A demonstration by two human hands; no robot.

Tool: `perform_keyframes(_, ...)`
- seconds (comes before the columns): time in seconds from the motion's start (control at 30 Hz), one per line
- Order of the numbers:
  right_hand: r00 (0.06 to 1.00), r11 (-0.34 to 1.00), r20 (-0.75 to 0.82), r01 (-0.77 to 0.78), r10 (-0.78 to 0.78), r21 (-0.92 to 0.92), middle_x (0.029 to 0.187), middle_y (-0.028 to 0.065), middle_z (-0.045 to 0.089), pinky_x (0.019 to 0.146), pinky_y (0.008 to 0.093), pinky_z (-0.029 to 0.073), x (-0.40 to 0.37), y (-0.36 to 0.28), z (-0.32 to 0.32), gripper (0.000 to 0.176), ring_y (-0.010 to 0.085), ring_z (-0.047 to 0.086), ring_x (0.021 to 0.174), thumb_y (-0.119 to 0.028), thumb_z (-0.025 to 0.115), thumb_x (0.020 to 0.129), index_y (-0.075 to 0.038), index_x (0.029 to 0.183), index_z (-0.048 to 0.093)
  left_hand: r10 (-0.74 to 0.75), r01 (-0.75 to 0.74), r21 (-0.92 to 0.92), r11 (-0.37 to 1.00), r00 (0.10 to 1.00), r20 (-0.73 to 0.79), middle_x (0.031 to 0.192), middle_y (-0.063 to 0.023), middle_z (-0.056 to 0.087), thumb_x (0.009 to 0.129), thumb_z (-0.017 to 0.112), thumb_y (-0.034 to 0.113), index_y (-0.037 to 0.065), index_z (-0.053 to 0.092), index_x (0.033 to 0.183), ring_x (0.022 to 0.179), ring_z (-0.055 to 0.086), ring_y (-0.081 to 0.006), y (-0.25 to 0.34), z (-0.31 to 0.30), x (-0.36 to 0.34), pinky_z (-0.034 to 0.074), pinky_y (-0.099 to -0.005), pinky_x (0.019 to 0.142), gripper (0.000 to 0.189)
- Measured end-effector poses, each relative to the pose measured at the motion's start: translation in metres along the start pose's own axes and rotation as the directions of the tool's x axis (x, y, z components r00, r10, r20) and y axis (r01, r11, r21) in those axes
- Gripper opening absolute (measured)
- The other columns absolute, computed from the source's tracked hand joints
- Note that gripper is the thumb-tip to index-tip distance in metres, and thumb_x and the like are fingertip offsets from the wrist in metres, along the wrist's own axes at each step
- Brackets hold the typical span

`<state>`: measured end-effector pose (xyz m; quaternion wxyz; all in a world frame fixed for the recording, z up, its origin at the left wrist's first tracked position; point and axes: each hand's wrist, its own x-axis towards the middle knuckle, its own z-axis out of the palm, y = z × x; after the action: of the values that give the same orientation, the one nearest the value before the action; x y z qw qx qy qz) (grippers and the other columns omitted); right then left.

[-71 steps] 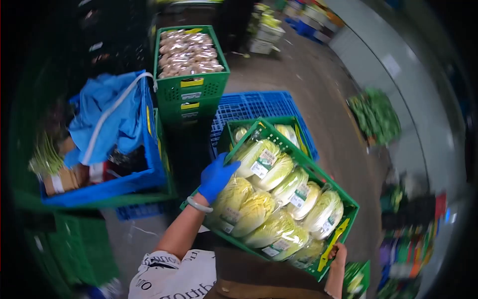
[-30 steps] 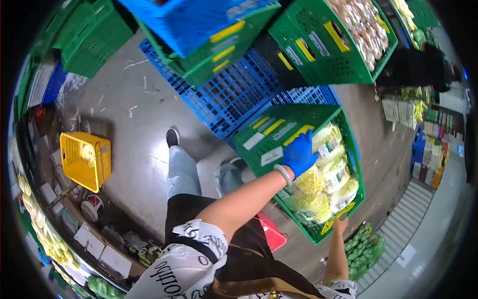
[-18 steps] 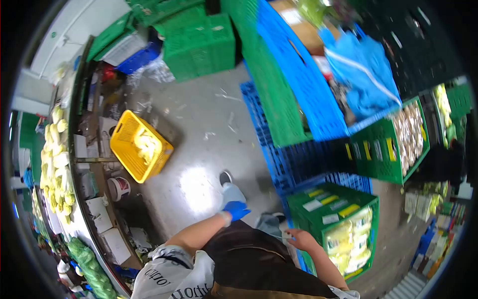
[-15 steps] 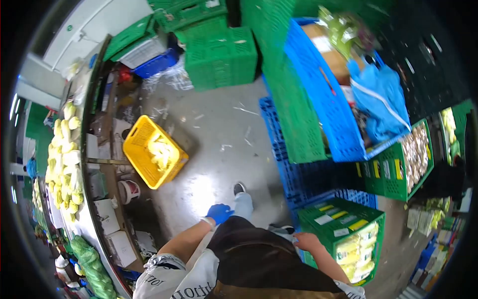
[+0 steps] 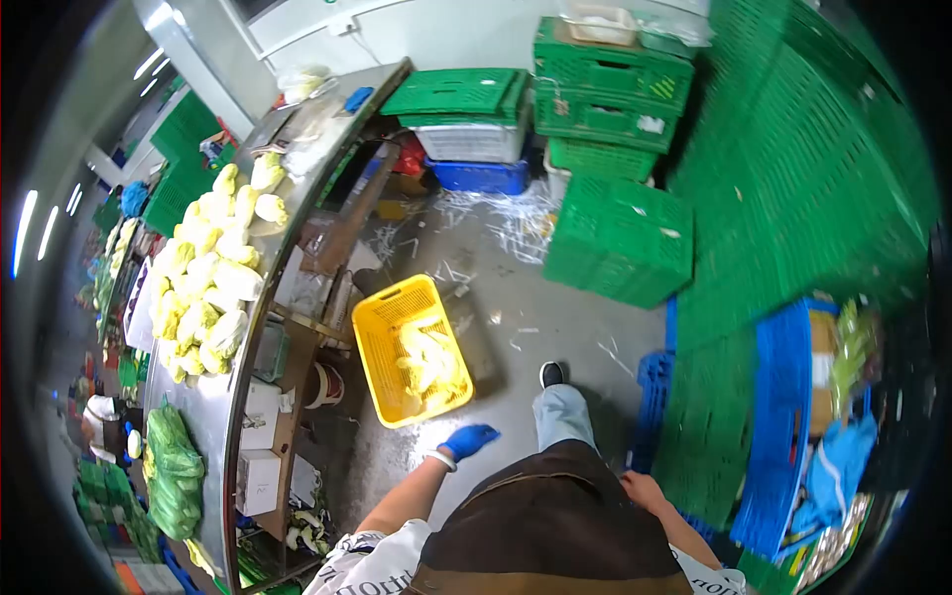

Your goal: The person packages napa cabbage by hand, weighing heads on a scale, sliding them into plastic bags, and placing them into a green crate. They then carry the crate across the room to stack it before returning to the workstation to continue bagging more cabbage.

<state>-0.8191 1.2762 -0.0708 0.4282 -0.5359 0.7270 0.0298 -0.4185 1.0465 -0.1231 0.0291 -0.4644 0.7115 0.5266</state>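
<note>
My left hand [image 5: 470,441], in a blue glove with a white band at the wrist, hangs over the floor just below the yellow crate [image 5: 361,347]. Its fingers are loosely stretched and hold nothing. Pale yellow-white leafy pieces [image 5: 432,362] lie inside that crate, which stands on the floor. My right hand [image 5: 643,489] is bare and hangs at my right side, beside the brown apron [image 5: 555,526]. Its fingers are partly hidden, and no object shows in it.
A metal table [image 5: 220,416] on the left bears many Chinese cabbages [image 5: 203,288] and a green net sack [image 5: 174,471]. Green crates [image 5: 620,243] stand ahead. Tall green crates [image 5: 793,169] and a blue crate [image 5: 773,436] line the right. Plastic scraps [image 5: 521,223] litter the floor.
My view has swung left, bringing the table and cabbages further in and the yellow crate nearer. One foot has stepped forward. Both hands still hang low.
</note>
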Motion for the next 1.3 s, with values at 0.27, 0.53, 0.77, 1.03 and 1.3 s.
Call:
perform_keyframes(0.27, 0.877, 0.859, 0.476, 0.291, -0.064, -0.421, 0.108, 0.0181, 0.065, 0.085, 0.0455, 0.050, 0.251, -0.041, -0.172, 0.034, 0.0346, 0.063, 0.101, -0.029, 0.061, 0.075, -0.014, 0.105, 0.068, -0.365, 0.388, 0.173, 0.905, 0.919, -0.148, 0.114, -0.0170, 0.064, 0.091, 0.048, 0.050, 0.005, 0.064, 0.113, 0.109, 0.058, -0.0338, 0.029, -0.174, 0.037, 0.045, -0.0407, 0.093, 0.052)
perform_keyframes(0.53, 0.847, 0.625, 0.199, 0.503, -0.493, -0.597, 0.095, 0.0186, 0.065, 0.077, 0.0482, 0.050, 0.504, -0.293, -0.402, 0.025, 0.0374, 0.062, 0.088, -0.025, 0.059, 0.081, -0.005, 0.096, 0.061, -0.617, 0.159, -0.723, 0.672, 0.661, -0.427, 0.089, -0.0133, 0.068, 0.090, 0.059, 0.035, -0.001, 0.066, 0.102, 0.077, 0.064, -0.0200, -0.017, -0.282, 0.111, 0.050, -0.0326, 0.070, 0.039)
perform_keyframes(0.77, 0.752, 0.716, 0.049, 0.643, -0.657, -0.272, 0.099, 0.0155, 0.065, 0.076, 0.0458, 0.050, 0.646, -0.481, -0.464, 0.029, 0.0360, 0.062, 0.090, -0.024, 0.061, 0.083, -0.007, 0.107, 0.060, -0.574, 0.534, -0.270, 0.801, 0.813, -0.093, 0.101, -0.0183, 0.067, 0.092, 0.045, 0.052, 0.003, 0.065, 0.108, 0.093, 0.064, -0.0315, -0.105, -0.398, 0.223, 0.047, -0.0402, 0.085, 0.055)
perform_keyframes(1.03, 0.744, 0.746, -0.073, 0.653, -0.664, -0.127, 0.113, 0.0180, 0.060, 0.090, 0.0433, 0.046, 0.779, -0.585, -0.527, 0.041, 0.0359, 0.056, 0.105, -0.028, 0.065, 0.081, -0.005, 0.114, 0.057, -0.325, 0.264, -0.193, 0.945, 0.830, -0.454, 0.111, -0.0190, 0.064, 0.089, 0.057, 0.038, 0.004, 0.065, 0.110, 0.104, 0.060, -0.0340, -0.014, -0.698, 0.386, 0.047, -0.0394, 0.089, 0.041)
perform_keyframes(1.3, 0.685, 0.825, -0.466, 0.509, -0.561, -0.246, 0.119, 0.0177, 0.055, 0.095, 0.0425, 0.042, 1.019, -0.706, -0.642, 0.055, 0.0348, 0.051, 0.111, -0.026, 0.070, 0.079, -0.002, 0.124, 0.048, -0.113, 0.057, -0.128, 0.990, 0.866, -0.488, 0.106, -0.0168, 0.066, 0.088, 0.064, 0.029, 0.005, 0.065, 0.112, 0.097, 0.064, -0.0300, 0.026, -0.838, 0.553, 0.050, -0.0362, 0.084, 0.034)
